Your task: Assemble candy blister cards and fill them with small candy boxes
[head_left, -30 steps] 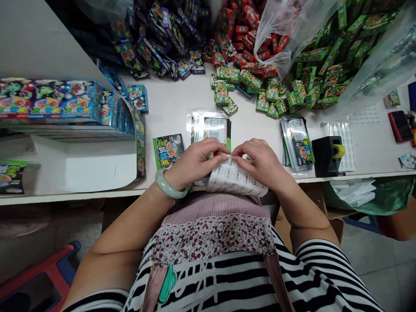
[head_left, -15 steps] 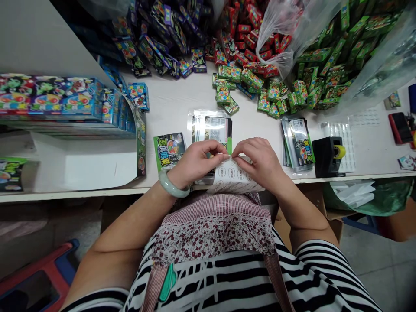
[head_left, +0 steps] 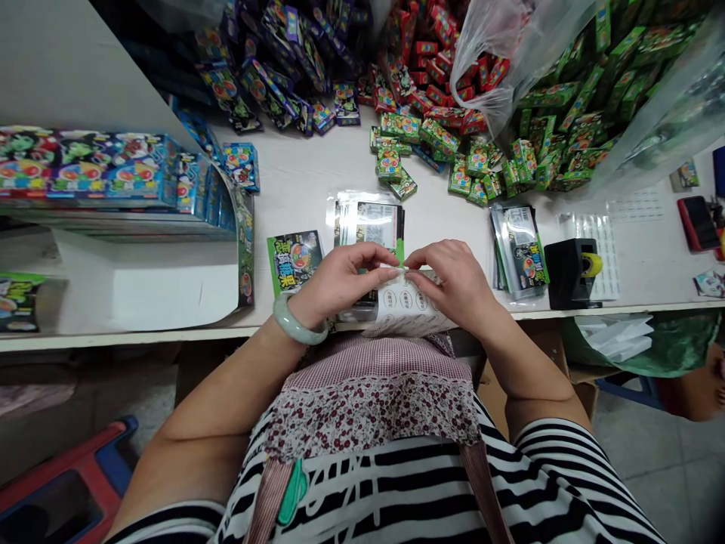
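Observation:
A white sheet of round printed stickers [head_left: 405,301] lies at the table's front edge, its lower part bending over toward my apron. My left hand [head_left: 351,281] pinches the sheet's top edge between thumb and forefinger. Beside it, my right hand [head_left: 453,278] pinches the same edge, the fingertips of both hands almost touching. Whether a single sticker is between them is too small to tell. Just beyond my hands is a stack of clear plastic sleeves with printed cards [head_left: 378,219], partly hidden by my left hand. A green-and-black printed card [head_left: 295,261] rests left of that hand.
On the right are another pile of sleeved cards [head_left: 524,253] and a black tape dispenser [head_left: 572,273]. Small purple boxes [head_left: 283,68], red boxes [head_left: 436,64] and green boxes [head_left: 526,159] heap at the back. An open display carton [head_left: 152,291] stands left, near blue boxes [head_left: 141,174].
My left wrist has shifted slightly to the left. Both hands keep their pinch at the sheet's top edge, and the surrounding things stay put.

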Motion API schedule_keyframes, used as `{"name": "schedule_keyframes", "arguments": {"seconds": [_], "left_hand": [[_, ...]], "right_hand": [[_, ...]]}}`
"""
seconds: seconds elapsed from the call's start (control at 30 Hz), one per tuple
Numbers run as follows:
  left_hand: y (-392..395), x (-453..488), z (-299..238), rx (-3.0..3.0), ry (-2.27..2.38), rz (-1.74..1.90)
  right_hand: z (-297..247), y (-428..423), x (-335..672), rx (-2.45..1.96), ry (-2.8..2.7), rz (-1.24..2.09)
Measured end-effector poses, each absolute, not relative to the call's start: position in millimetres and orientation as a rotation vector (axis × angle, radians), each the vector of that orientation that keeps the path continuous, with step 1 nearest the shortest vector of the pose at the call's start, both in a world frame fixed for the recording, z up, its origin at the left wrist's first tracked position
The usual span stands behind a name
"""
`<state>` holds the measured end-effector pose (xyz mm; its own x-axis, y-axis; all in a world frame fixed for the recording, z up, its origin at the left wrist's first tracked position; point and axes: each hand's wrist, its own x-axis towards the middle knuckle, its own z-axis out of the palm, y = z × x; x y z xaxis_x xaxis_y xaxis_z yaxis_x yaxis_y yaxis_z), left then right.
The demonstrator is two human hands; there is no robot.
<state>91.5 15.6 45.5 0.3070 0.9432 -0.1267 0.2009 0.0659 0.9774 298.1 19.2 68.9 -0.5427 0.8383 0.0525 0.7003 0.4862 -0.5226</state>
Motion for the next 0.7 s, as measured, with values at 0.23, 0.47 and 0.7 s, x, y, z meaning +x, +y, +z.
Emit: {"name": "schedule_keyframes", "arguments": {"seconds": [0.23,0.47,0.7], "left_hand": [[13,83,43,1.352,1.161,0.855],[13,88,45,1.324,1.148,0.885],[14,88,46,1.250,1.097,0.876]], "right_hand": [[71,21,295,-1.281,-2.429,0.683],[77,25,285,-1.255,-2.476,0.675],[75,25,283,-1.269,-2.475,0.631]]}}
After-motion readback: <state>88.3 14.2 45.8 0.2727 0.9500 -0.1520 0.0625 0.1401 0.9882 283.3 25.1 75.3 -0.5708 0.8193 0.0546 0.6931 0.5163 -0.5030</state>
